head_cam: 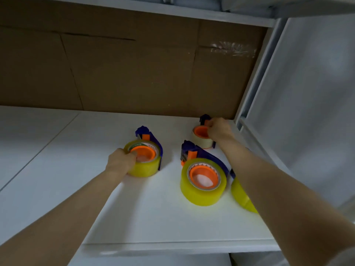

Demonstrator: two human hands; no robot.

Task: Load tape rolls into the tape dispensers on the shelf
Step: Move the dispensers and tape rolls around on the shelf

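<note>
Three blue tape dispensers with orange hubs stand on the white shelf (153, 217). The left dispenser (151, 139) carries a yellow tape roll (148, 167), and my left hand (120, 162) grips that roll at its left rim. The middle dispenser (192, 152) holds a larger yellow roll (201, 192). At the back right, the third dispenser (204, 118) bears a pale clear roll (201, 141); my right hand (219, 129) curls round its orange hub and top. Another yellow roll (240, 194) lies partly hidden behind my right forearm.
A brown cardboard sheet (134, 73) forms the back wall. A white shelf board (172, 10) runs overhead, and a white metal upright (255, 77) stands at the right. A grey covering (307, 93) hangs to the right of the frame.
</note>
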